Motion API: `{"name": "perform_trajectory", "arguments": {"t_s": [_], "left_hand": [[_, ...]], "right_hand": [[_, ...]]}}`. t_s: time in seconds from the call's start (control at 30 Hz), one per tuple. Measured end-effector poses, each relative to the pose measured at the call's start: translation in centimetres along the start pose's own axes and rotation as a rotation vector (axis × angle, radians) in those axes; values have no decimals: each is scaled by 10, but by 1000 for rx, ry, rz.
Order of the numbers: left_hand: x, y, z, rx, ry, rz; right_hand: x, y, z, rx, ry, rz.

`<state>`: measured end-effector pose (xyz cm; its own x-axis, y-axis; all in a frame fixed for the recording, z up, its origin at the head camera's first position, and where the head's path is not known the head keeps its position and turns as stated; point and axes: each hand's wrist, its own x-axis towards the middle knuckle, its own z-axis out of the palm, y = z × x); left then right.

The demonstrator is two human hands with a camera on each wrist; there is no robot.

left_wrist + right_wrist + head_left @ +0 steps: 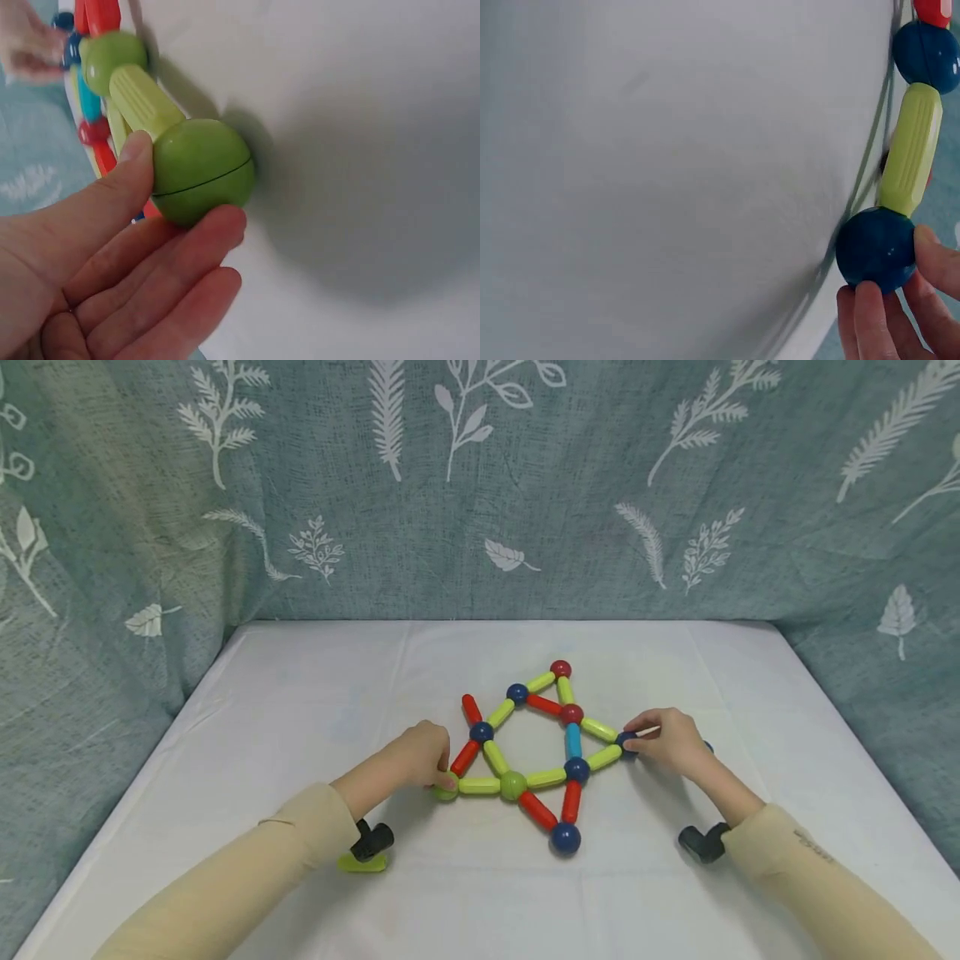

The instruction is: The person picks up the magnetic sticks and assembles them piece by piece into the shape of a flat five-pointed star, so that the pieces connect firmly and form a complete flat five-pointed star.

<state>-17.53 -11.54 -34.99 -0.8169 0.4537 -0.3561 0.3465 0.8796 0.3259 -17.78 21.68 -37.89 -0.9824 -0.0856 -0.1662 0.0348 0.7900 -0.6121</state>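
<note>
A flat, star-like frame of magnetic rods and balls lies mid-table. My left hand point(427, 753) pinches the green ball point(202, 169) at its left corner between thumb and fingers. From that ball run a lime rod point(480, 786) and a red rod point(465, 758). At the right corner my right hand point(670, 743) grips a blue ball point(876, 250), where two lime rods meet. A red ball point(560, 669) forms the far point, and a blue ball point(566, 838) the near one. One red rod point(471, 708) sticks out at the upper left with a free end.
A loose lime rod point(363, 863) lies under the left wrist, partly hidden by the wrist camera point(372, 841). Another blue ball point(708, 747) shows just behind the right wrist. The white-covered table point(315, 693) ends at a leaf-patterned green curtain point(420, 543).
</note>
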Motion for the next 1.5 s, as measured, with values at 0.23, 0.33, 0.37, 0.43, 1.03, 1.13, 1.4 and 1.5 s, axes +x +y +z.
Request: {"name": "perform_trajectory", "arguments": {"t_s": [0.23,0.33,0.37,0.43,1.03,1.13,1.4,1.5], "left_hand": [[-8,21,15,-71,-25,11],[-12,27,19,-95,-23,32],[-13,29,20,-100,-21,36],[-15,31,21,-100,-18,39],[-73,-41,12,-213,-85,91],[-89,-62,19,-211,-91,94],[-103,-87,34,-309,-56,182],[-103,-89,36,-351,-43,193]], "right_hand": [[18,-1,-1,8,16,40],[23,0,-1,30,10,68],[25,0,-1,40,6,76],[27,0,-2,76,-11,101],[29,2,-3,137,-32,129],[28,1,-3,131,-29,130],[30,3,-2,126,-27,134],[29,3,-2,129,-27,131]]}}
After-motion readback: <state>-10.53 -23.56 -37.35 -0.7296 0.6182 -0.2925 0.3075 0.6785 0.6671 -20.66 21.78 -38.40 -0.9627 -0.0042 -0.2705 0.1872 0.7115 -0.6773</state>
